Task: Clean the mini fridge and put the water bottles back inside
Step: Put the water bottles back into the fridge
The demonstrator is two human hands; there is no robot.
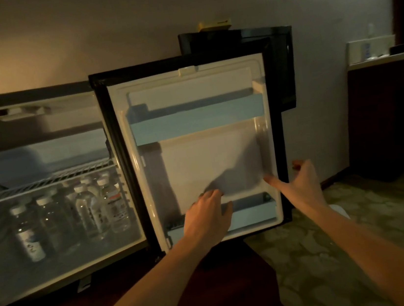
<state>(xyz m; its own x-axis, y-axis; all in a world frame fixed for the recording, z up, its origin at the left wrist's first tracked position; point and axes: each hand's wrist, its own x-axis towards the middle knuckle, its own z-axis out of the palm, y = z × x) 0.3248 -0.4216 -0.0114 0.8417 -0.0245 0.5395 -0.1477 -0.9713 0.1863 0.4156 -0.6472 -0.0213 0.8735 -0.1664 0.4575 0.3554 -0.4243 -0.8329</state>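
The mini fridge (64,263) stands open at the left, and several clear water bottles (88,214) with white caps stand on its floor under a wire rack (45,183). Its door (209,157) is swung wide, the white inner side facing me, with a blue upper shelf (197,122) and a lower shelf (252,213), both bare. My left hand (208,216) lies flat on the door's inner panel just above the lower shelf; nothing shows under it. My right hand (300,183) grips the door's right edge, thumb on the inside.
A black box (284,65) stands behind the door against the wall, with a yellow object (214,24) on top. A dark cabinet (386,115) is at the right. Patterned carpet (337,250) covers the floor, with a small white item (339,209) by my right forearm.
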